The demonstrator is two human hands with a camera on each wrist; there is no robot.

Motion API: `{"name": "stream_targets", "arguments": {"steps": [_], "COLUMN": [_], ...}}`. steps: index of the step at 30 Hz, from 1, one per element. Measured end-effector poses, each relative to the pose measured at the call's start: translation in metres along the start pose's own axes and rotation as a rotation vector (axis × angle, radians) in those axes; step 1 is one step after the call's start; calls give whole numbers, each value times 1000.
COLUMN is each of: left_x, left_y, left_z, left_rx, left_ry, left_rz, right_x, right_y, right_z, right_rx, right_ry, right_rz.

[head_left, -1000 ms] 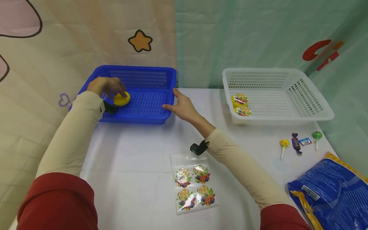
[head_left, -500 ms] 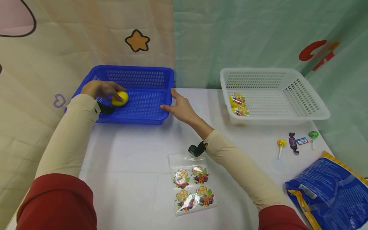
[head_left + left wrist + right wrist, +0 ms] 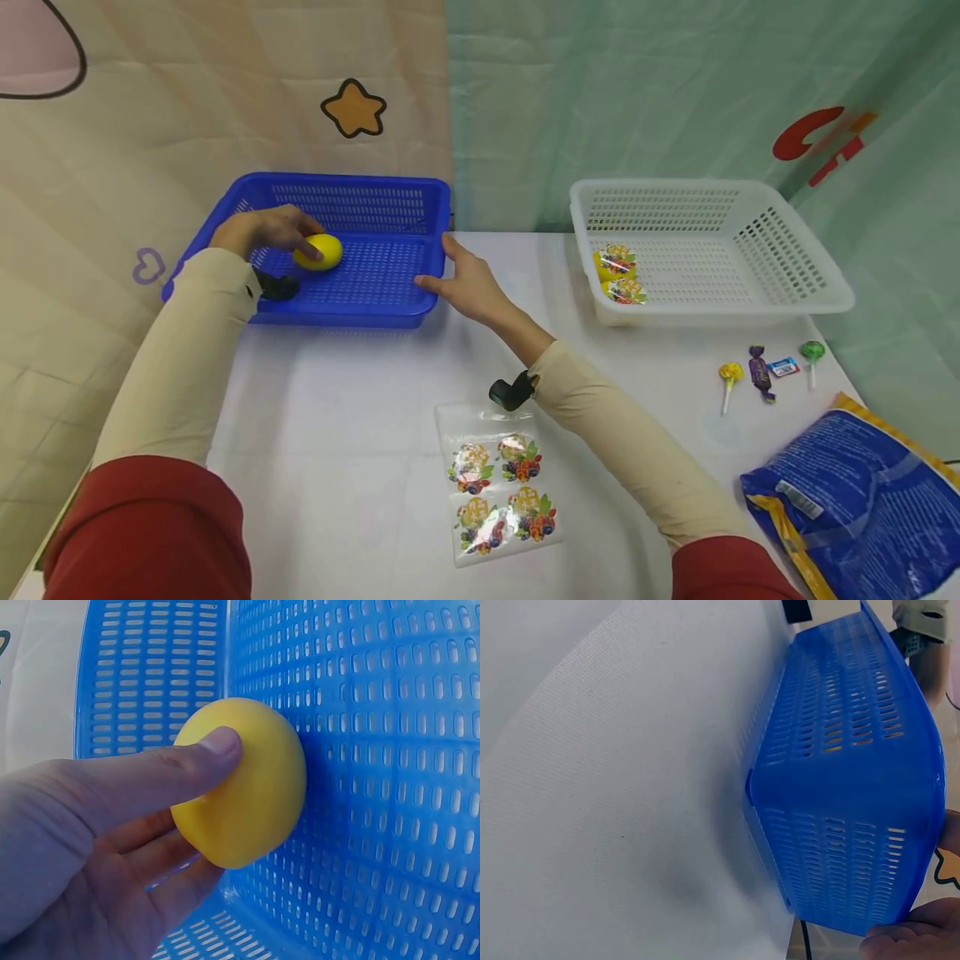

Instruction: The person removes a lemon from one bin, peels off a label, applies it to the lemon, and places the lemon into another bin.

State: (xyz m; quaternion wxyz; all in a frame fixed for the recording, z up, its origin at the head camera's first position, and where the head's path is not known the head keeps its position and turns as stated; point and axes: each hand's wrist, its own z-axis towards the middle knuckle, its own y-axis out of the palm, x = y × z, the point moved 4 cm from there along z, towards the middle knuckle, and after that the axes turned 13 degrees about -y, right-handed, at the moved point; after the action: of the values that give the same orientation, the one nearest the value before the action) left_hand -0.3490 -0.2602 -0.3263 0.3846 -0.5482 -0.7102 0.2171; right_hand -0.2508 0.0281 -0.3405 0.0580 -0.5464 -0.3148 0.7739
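A yellow lemon (image 3: 321, 252) is pinched by my left hand (image 3: 273, 232) inside the blue basket (image 3: 300, 319), near its left end. In the left wrist view the left thumb presses on the lemon (image 3: 262, 787), with the fingers partly hidden behind it. At the basket's right end my right hand (image 3: 474, 283) holds the rim, thumb over the edge and fingers along the outside. Up close in the right wrist view, the fingertips (image 3: 911, 934) sit at a corner of the blue rim.
To the right stands a white basket (image 3: 675, 308) containing two yellow items with fruit stickers (image 3: 618, 265). A clear sticker sheet (image 3: 495, 492) lies in front. Lollipops (image 3: 729, 373), wrapped sweets (image 3: 761, 373) and a blue bag (image 3: 862, 500) lie on the right side.
My left hand keeps hold of the lemon, which now shows more of its side within the basket. The right hand stays at the rim. The whole head view shifts slightly.
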Motion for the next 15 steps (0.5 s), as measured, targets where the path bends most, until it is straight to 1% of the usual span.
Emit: {"name": "stream_targets", "arguments": {"steps": [7, 11, 15], "left_x": [3, 8, 16], "left_y": [-2, -5, -7], "left_z": [-4, -9, -17], "left_rx": [31, 60, 73], "left_ry": [66, 101, 131], "left_rz": [-45, -54, -66], "right_x": [0, 0, 0], "right_y": [3, 2, 0], "right_z": [0, -1, -1], "right_rx": [-14, -10, -4], "right_ry": [6, 3, -2], "right_rz": [-14, -15, -18]}}
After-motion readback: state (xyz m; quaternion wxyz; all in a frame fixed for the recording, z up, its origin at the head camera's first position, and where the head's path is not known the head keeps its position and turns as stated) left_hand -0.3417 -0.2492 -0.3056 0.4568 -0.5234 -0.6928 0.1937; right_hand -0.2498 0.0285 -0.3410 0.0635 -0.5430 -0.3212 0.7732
